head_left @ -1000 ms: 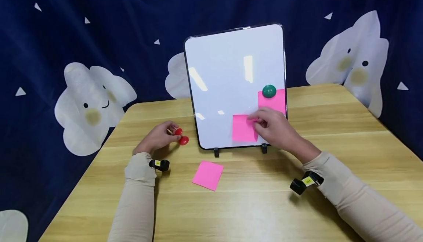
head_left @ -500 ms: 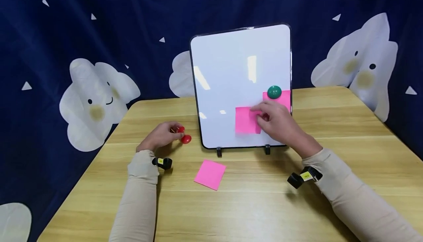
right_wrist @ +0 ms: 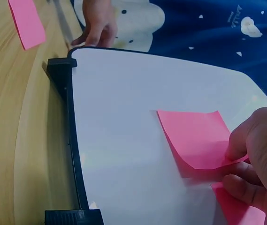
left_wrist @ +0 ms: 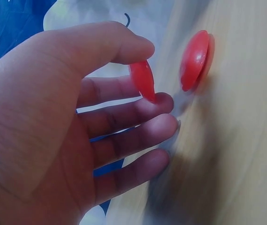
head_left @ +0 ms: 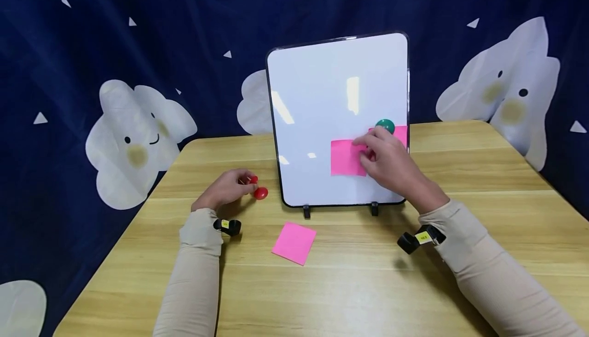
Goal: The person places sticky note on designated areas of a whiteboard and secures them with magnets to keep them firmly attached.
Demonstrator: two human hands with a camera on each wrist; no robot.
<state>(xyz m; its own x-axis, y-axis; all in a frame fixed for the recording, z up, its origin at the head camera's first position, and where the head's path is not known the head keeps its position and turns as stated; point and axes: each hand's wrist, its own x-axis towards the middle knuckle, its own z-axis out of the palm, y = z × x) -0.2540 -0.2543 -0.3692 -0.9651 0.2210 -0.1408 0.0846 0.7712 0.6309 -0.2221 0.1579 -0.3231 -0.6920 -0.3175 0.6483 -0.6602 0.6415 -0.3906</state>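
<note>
My left hand pinches a round red magnet between thumb and fingers, close above the table. Beside it a second red magnet lies on the wood. At the whiteboard, my right hand pinches the right edge of a pink sticky note held against the lower part of the board. The right wrist view shows that note curving at its gripped side. Behind the right hand, a green magnet sits on another pink note, partly hidden by the fingers.
A loose pink note lies on the wooden table in front of the board. Black feet prop up the board's lower edge. A dark blue curtain with white clouds hangs behind.
My right hand has slid the pink note upward on the whiteboard, level with the lower part of the note under the green magnet. The left hand stays by the red magnets. The view has shifted slightly.
</note>
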